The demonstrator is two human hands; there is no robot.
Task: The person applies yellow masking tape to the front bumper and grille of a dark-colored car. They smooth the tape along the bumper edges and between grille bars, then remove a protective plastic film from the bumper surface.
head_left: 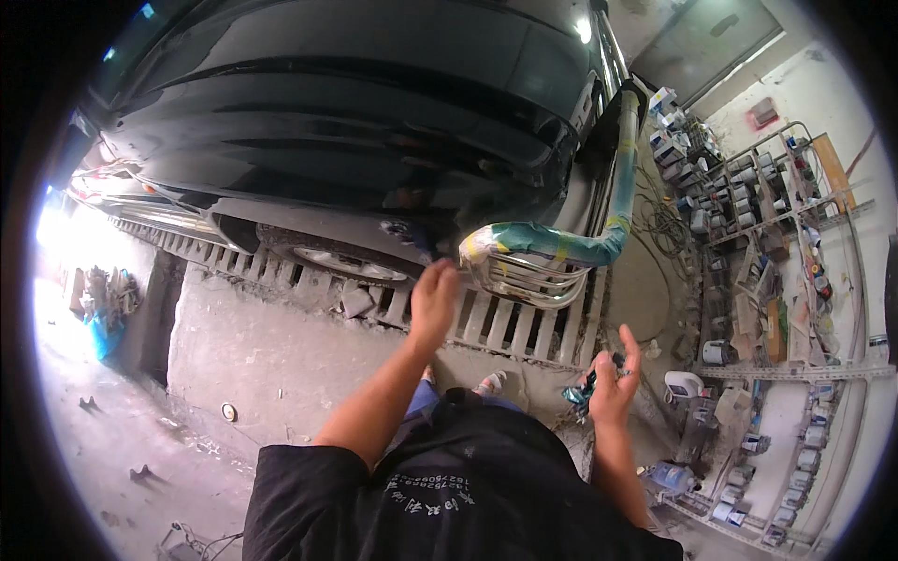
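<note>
A black T-shirt (468,510) fills the bottom of the view, on the near side of the car. The car (355,122) is the largest thing: dark, glossy, its curved panels streaked with light and reflections. To the car's right stands a rack (795,372) crowded with cans. Below the car's near edge runs a slatted grate (482,323), dusty grey. The bar (552,241), at the right end of the car's near edge, is bent tubing wrapped in shiny teal with yellow bands; bare chrome tubes curve beneath the wrap. Under the car's near edge, left of the bar, part of a wheel (351,264) shows.

The left hand (437,294) reaches up to the car's near edge, just left of the bar. It is blurred; I cannot tell whether its fingers are spread or closed, nor whether they touch the panel. The right hand (613,388) is well apart from the car, nearer the wearer: forefinger and thumb stick up, parted, the other fingers curled around a bundle (577,397). The bundle is small, crumpled and shiny, teal and dark.
</note>
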